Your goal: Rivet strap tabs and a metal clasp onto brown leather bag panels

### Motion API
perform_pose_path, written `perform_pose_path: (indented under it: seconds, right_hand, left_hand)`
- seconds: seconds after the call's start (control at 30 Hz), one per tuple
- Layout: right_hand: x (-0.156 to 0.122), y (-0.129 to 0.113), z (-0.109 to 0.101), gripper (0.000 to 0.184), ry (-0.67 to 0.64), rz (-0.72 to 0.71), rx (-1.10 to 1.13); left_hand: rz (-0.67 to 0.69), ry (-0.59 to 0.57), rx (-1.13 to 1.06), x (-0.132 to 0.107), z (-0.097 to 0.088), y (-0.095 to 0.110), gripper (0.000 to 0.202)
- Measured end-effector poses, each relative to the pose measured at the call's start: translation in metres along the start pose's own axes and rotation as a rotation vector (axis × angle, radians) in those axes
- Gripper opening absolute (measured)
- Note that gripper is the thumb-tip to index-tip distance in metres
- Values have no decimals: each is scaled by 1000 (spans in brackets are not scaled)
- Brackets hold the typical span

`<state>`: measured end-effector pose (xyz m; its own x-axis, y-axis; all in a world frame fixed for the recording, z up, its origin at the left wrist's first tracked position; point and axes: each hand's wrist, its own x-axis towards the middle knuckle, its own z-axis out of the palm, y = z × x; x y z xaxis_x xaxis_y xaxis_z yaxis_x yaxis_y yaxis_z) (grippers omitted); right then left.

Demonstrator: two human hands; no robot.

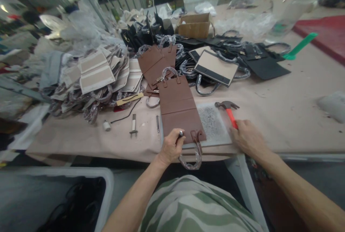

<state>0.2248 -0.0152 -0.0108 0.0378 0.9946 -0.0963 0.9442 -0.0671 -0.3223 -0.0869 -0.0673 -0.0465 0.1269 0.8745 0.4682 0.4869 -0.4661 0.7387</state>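
Note:
A brown leather bag panel [178, 108] with plastic-wrapped handles lies flat on a grey punching pad [215, 124] at the table's near edge. My left hand [171, 147] is closed round a small metal punch tool [180, 133], held upright on the panel's near edge beside a handle tab [196, 136]. My right hand [246, 137] grips the red handle of a hammer [228, 109], whose head rests on the pad to the right of the panel.
Piles of brown [157, 61], beige [97, 72] and black [258, 61] bag pieces cover the table's far side. A cardboard box [194, 25] stands behind them. Small metal tools [133, 124] lie left of the pad. A grey bin [81, 189] sits below left. A green tool [300, 46] lies at right.

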Motion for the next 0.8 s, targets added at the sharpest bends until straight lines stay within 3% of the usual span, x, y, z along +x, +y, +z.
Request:
perform_pose_path:
  seconds: [0.1,0.2,0.3,0.4,0.53,0.7,0.8]
  right_hand:
    - [0,-33,15,33,195,-357,88]
    - [-1,-69,35,26,236,-606,157]
    - [-2,-90,54,24,217,-614,111]
    - [-3,-92,62,25,215,-589,128]
    - [-3,-86,62,26,184,-581,182]
    - [-3,-88,60,30,173,-568,191]
    - [-3,-89,60,30,175,-566,201]
  left_hand:
    - [34,24,-4,2,-2,2,16]
    - [16,26,15,3,-2,3,14]
    - [2,29,48,2,-2,1,10]
    - [14,53,58,-1,-2,0,11]
    - [55,69,66,-2,0,-1,12]
    - [-121,92,44,-1,-3,-2,9]
    - [-88,80,20,-2,-6,-2,10]
